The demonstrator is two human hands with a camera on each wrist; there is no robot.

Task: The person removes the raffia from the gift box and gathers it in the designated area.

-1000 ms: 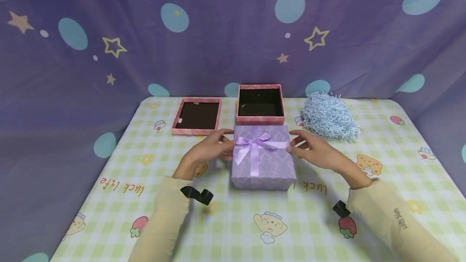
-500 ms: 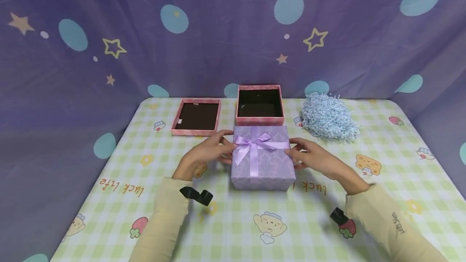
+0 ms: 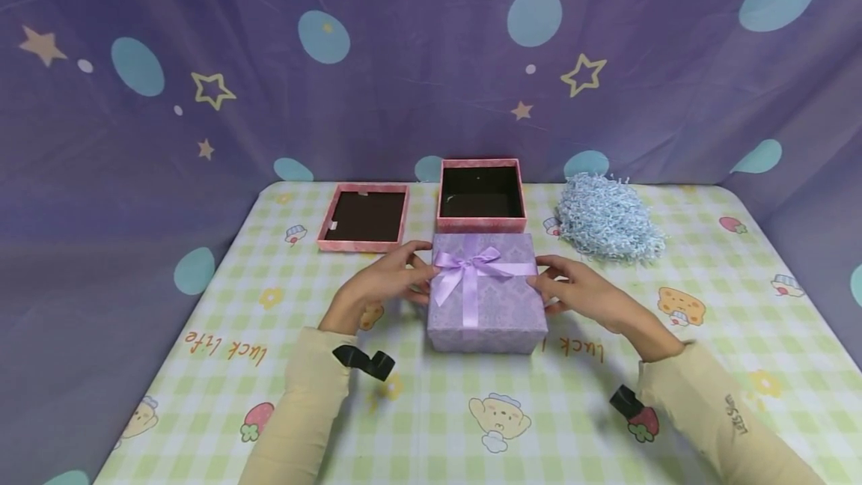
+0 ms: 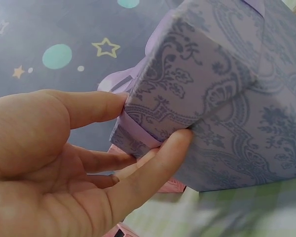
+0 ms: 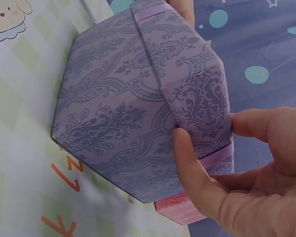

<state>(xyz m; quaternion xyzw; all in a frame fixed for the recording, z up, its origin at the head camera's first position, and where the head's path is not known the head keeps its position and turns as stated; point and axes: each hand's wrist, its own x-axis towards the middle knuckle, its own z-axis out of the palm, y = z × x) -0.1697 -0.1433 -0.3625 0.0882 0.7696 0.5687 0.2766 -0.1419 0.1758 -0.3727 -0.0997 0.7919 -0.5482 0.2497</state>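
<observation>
A closed purple damask-patterned gift box (image 3: pixel 501 309) with a lilac ribbon bow (image 3: pixel 469 268) sits upright mid-table. My left hand (image 3: pixel 387 275) holds its lid (image 4: pixel 160 81) from the left, one digit at the top edge and another fingertip right at the lid's lower rim. On the opposite side my right hand (image 3: pixel 586 290) grips the lid (image 5: pixel 197 98) likewise, a fingertip at the seam between lid and base. In both wrist views the ribbon passes between the digits. The inside of the box is hidden.
Behind the gift box stands an open pink box (image 3: pixel 481 224) with a dark interior. Its pink lid (image 3: pixel 364 245) lies upturned to the left. A heap of pale blue shredded paper (image 3: pixel 606 215) is at the back right, on the green checked tablecloth (image 3: pixel 431 425).
My right hand has come slightly nearer and inward, its thumb now on the box's top edge and its fingers against the side. The left hand and gift box have barely moved.
</observation>
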